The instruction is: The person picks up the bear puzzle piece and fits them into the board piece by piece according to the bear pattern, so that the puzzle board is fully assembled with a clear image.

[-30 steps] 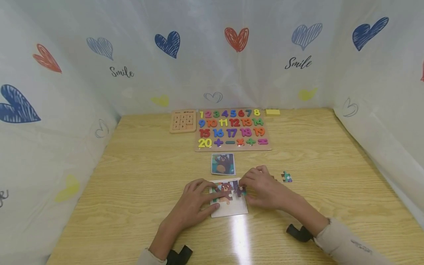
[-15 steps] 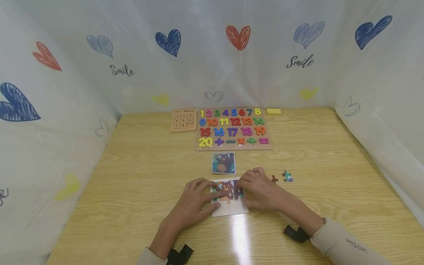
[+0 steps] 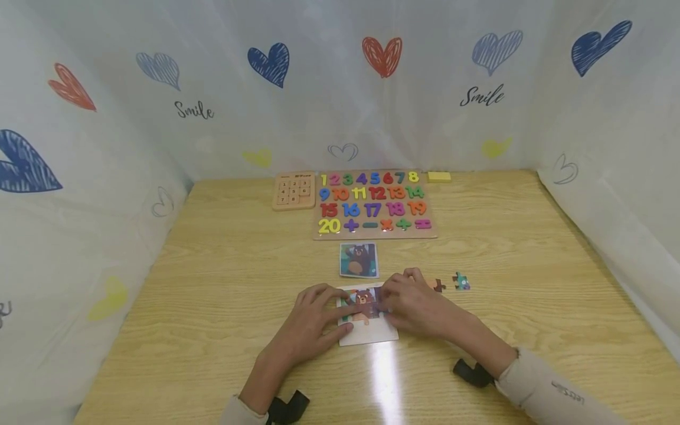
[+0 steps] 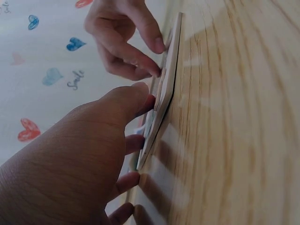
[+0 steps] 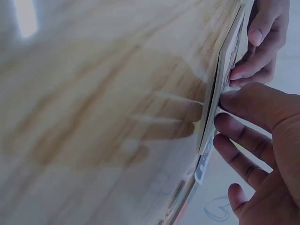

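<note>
We see the bear puzzle (image 3: pixel 368 335) on the counter (image 3: pixel 212 254) | left hand (image 3: pixel 309 321), fingers spread, across its left edge | right hand (image 3: pixel 419 304) at its right edge, whether pinching we cannot tell | counter stretches wide either side

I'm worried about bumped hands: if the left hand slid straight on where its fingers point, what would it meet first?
Probably the right hand, just across the puzzle board; their exact heights are hard to judge.
</note>
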`<action>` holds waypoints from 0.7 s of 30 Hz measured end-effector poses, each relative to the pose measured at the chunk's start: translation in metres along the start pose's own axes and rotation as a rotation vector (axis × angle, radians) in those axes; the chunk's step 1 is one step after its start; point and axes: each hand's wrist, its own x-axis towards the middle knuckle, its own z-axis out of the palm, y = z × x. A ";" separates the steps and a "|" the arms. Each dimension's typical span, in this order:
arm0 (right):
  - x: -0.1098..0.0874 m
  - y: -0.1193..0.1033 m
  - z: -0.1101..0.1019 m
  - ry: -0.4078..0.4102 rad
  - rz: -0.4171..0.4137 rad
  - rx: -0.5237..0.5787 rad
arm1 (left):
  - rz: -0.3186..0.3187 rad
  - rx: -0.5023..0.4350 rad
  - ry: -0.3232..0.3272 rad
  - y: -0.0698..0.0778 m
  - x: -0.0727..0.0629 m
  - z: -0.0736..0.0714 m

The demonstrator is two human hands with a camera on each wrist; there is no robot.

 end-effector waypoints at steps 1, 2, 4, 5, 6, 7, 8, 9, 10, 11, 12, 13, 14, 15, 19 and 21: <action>0.000 0.000 0.000 0.007 -0.012 -0.005 | 0.002 0.001 0.000 0.000 0.000 0.000; 0.000 0.000 0.000 0.014 -0.020 -0.006 | 0.004 0.002 0.001 0.000 0.000 0.000; 0.000 0.000 0.000 0.022 -0.028 -0.014 | 0.007 0.001 0.002 0.000 0.001 0.000; -0.001 0.000 0.000 0.024 -0.028 -0.015 | 0.007 0.000 0.002 0.001 0.001 -0.001; -0.001 0.000 0.000 0.025 -0.026 -0.014 | 0.004 0.000 0.001 0.001 0.001 0.000; -0.002 0.000 0.000 0.029 -0.021 -0.010 | 0.000 0.002 0.000 0.001 0.001 0.000; -0.003 0.001 0.000 0.031 -0.013 -0.001 | -0.004 0.001 -0.001 0.002 0.002 0.000; -0.005 0.001 0.000 0.032 -0.003 0.006 | -0.007 0.000 0.001 0.003 0.002 0.001; -0.006 0.002 -0.001 0.033 0.010 0.014 | -0.009 -0.001 0.000 0.004 0.002 0.002; -0.008 0.003 -0.002 0.034 0.026 0.023 | -0.010 0.000 0.000 0.004 0.002 0.003; -0.010 0.004 -0.004 0.036 0.042 0.032 | -0.007 -0.003 0.001 0.005 0.003 0.003; -0.013 0.005 -0.006 0.039 0.061 0.038 | -0.001 -0.006 0.002 0.006 0.003 0.004; -0.015 0.007 -0.009 0.044 0.081 0.039 | 0.005 -0.009 0.002 0.007 0.004 0.004; -0.018 0.009 -0.012 0.055 0.100 0.036 | 0.012 -0.005 0.000 0.008 0.004 0.005; -0.029 0.022 -0.021 0.140 0.156 0.053 | 0.014 0.032 -0.006 0.010 0.005 0.006; -0.035 0.029 -0.024 0.183 0.176 0.062 | 0.006 0.065 -0.003 0.011 0.006 0.007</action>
